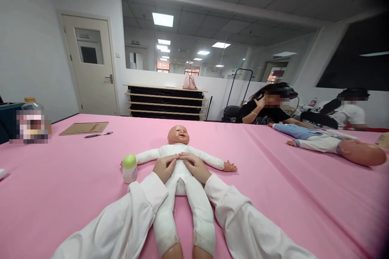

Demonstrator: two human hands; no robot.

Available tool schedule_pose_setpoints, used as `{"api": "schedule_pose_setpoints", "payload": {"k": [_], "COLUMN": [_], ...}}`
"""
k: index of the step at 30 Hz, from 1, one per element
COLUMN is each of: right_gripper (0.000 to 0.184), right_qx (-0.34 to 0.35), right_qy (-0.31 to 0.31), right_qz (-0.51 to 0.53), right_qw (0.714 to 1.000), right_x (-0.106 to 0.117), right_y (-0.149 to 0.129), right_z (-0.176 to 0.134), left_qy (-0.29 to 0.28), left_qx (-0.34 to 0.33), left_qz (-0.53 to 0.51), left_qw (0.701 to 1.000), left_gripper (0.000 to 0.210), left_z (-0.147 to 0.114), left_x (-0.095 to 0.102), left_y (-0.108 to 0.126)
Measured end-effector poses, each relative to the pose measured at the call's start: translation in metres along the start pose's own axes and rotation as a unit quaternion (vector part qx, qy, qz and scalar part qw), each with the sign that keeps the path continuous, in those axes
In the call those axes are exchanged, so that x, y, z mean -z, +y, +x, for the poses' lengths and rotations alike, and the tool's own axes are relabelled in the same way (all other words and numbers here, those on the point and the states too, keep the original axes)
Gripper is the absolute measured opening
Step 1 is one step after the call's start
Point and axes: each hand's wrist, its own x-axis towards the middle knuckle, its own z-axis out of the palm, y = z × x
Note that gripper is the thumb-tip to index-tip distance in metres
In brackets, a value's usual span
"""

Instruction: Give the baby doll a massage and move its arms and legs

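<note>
A baby doll [181, 186] with a white cloth body lies on its back on the pink-covered table, head away from me and arms spread. My left hand [165, 166] rests flat on the left side of its belly. On the other side, my right hand [195, 166] lies flat too, and the fingertips of both hands meet near the middle of the chest. Neither hand grips anything; both touch the cloth. A small white bottle with a green cap [130, 168] stands upright beside the doll's arm, left of my left hand.
A brown notebook [85, 128] and a pen [99, 134] lie at the far left, near a bottle with an orange cap [30, 121]. Another doll [322, 139] in blue and white lies at the right. Two people [258, 109] sit beyond the table.
</note>
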Motion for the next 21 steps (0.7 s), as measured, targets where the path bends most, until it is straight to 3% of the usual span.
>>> {"api": "schedule_pose_setpoints", "payload": {"k": [6, 16, 21], "right_gripper": [0.027, 0.024, 0.021], "right_qx": [0.008, 0.024, 0.018], "right_qy": [0.054, 0.08, 0.104], "right_qz": [0.023, 0.031, 0.042], "right_qw": [0.998, 0.996, 0.994], "right_x": [-0.007, -0.007, -0.006], "right_y": [0.005, 0.007, 0.003], "right_z": [-0.011, -0.016, -0.017], "left_qy": [0.013, 0.027, 0.009], "left_qx": [-0.038, -0.056, -0.166], "left_qz": [0.012, 0.02, 0.07], "left_qw": [0.999, 0.998, 0.984], "left_gripper": [0.029, 0.026, 0.029], "left_z": [-0.012, -0.013, -0.015], "left_x": [-0.006, -0.007, -0.004], "left_y": [-0.001, -0.007, -0.005]}}
